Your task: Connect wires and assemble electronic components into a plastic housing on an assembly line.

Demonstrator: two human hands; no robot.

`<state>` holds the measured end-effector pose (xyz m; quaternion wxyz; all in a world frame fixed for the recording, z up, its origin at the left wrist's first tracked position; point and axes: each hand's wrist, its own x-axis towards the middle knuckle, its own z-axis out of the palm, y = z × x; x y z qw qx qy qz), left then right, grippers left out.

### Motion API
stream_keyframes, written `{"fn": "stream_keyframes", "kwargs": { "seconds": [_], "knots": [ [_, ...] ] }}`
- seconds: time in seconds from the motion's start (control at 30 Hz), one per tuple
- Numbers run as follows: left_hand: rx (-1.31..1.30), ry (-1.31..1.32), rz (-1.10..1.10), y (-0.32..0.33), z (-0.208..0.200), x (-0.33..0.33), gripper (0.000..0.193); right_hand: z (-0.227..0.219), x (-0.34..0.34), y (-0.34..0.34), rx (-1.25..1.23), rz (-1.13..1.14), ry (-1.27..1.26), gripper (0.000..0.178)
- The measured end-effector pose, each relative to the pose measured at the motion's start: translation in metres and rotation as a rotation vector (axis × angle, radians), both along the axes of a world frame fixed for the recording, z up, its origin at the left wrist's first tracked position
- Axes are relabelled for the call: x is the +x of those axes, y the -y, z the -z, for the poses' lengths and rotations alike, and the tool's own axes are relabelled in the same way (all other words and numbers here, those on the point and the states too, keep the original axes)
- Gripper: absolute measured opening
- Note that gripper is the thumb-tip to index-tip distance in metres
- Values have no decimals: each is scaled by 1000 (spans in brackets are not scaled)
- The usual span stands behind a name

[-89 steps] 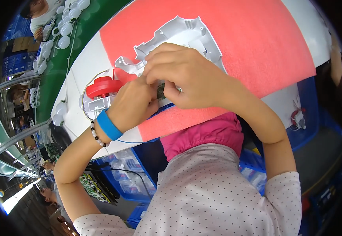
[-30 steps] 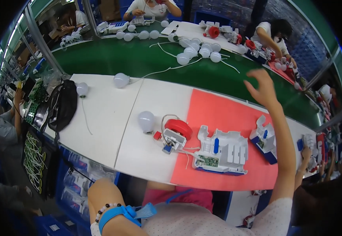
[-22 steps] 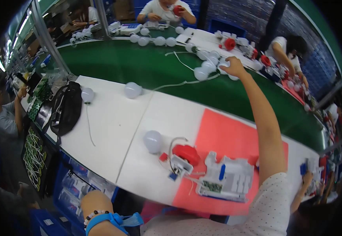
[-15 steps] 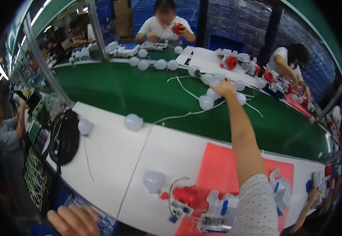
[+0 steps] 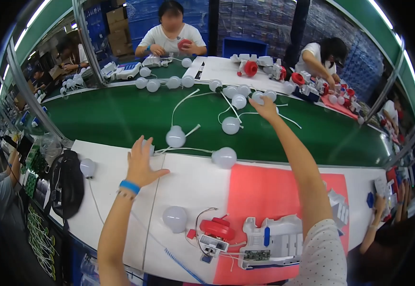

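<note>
My right hand (image 5: pixel 264 108) reaches across the green conveyor belt, its thumb and fingers around a white round bulb (image 5: pixel 257 97) in a cluster of similar bulbs with white cords. With fingers spread and thumb stretched out, my left hand (image 5: pixel 143 164) is over the white table by the belt's near edge. Partly hidden behind its fingertips is another bulb (image 5: pixel 148 147); whether they touch is unclear. Just right of that hand, one corded bulb (image 5: pixel 175 137) lies on the belt, and a larger-looking bulb (image 5: pixel 224 158) rests at the table's edge.
On a red mat (image 5: pixel 264 186) lies an opened white housing (image 5: pixel 274 238) with a circuit board, beside a red round part (image 5: pixel 218 229). A bulb (image 5: pixel 174 219) and a black bag (image 5: pixel 69 183) are on the table. Co-workers sit across the green belt (image 5: pixel 121 114).
My left hand has come up from the lower edge to the belt's near side. Several bulbs are now nearer and more spread out; my right hand remains among the far ones. The view has shifted.
</note>
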<state>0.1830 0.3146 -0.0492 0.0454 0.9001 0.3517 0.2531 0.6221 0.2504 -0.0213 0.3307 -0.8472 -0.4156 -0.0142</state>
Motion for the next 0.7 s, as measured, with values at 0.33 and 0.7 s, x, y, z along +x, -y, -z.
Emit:
{"fn": "stream_keyframes", "kwargs": {
  "seconds": [0.33, 0.7],
  "knots": [
    [-420, 3, -139, -87, 14, 37, 103, 86, -119, -18, 21, -312, -507, 74],
    [-206, -138, 131, -118, 21, 59, 94, 67, -255, -28, -7, -479, -454, 75]
  ]
}}
